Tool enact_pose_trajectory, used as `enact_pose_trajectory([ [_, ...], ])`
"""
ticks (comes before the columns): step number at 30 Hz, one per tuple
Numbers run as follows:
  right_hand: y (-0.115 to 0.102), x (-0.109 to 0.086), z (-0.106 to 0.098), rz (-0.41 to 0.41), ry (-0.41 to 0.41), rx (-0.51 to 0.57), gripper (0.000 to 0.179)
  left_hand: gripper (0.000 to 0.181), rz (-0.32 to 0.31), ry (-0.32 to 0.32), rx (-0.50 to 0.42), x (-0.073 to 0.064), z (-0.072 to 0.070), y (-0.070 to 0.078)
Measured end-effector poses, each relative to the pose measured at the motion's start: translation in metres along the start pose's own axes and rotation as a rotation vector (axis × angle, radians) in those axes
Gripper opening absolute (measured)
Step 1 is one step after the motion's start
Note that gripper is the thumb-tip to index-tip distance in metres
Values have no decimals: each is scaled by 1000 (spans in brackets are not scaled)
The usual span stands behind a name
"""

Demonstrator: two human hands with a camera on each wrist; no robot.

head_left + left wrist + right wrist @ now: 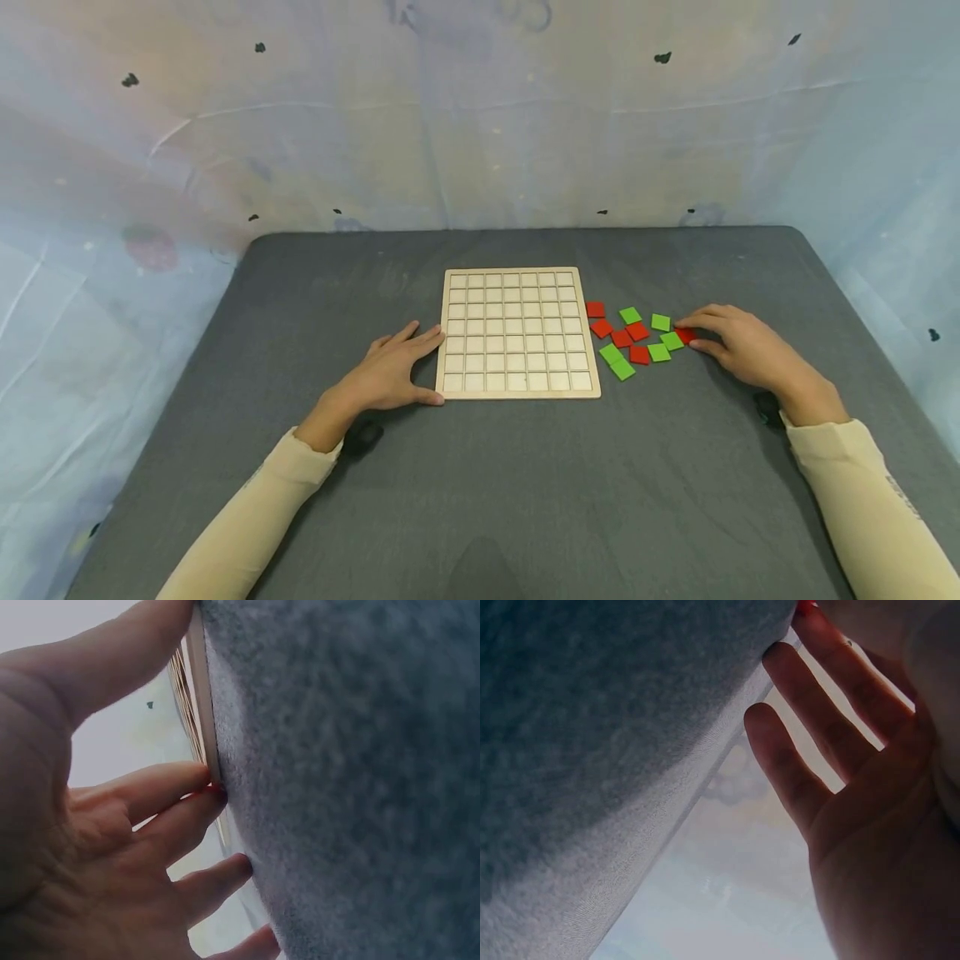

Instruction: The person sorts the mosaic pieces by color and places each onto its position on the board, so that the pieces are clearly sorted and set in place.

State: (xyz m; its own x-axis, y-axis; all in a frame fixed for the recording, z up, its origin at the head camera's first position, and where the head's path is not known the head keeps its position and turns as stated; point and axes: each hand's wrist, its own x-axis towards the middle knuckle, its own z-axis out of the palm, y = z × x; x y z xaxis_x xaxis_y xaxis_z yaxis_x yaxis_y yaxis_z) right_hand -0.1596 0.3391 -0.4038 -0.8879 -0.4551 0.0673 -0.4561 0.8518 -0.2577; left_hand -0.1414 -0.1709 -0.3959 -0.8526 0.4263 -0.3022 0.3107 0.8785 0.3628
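Note:
A square wooden grid board (pixel 517 395) with shallow square cells lies flat on the table. My left hand (pixel 390 367) rests at its left edge, fingers spread and fairly straight, thumb at the near left corner; in the left wrist view the fingertips meet the edge of the board (pixel 201 697). To the right of the board, my right hand (pixel 746 342) pinches a red square tile (pixel 686 335) between thumb and index finger, low over the table. A bit of the red tile (pixel 804 607) shows at the fingertips in the right wrist view, the other fingers extended.
Loose tiles lie between the board and my right hand, several red (pixel 637 331) and several green (pixel 622 369), some touching or overlapping. The dark grey table (pixel 480 483) ends at a patterned cloth backdrop (pixel 480 125) behind and at both sides.

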Motion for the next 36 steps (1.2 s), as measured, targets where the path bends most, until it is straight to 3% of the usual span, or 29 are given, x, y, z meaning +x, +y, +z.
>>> enact_pose_trajectory([
  [16,-4,0,1,8,82,-9,30,102,-10,-31,-71,0,3,-2],
  [24,-19,10,3,40,88,-25,33,97,0,-18,-42,0,2,-2],
  [30,-31,21,6,31,84,-53,35,87,8,36,34,1,1,-1],
  [36,-42,30,8,-34,116,-40,32,86,1,51,42,2,0,1],
])
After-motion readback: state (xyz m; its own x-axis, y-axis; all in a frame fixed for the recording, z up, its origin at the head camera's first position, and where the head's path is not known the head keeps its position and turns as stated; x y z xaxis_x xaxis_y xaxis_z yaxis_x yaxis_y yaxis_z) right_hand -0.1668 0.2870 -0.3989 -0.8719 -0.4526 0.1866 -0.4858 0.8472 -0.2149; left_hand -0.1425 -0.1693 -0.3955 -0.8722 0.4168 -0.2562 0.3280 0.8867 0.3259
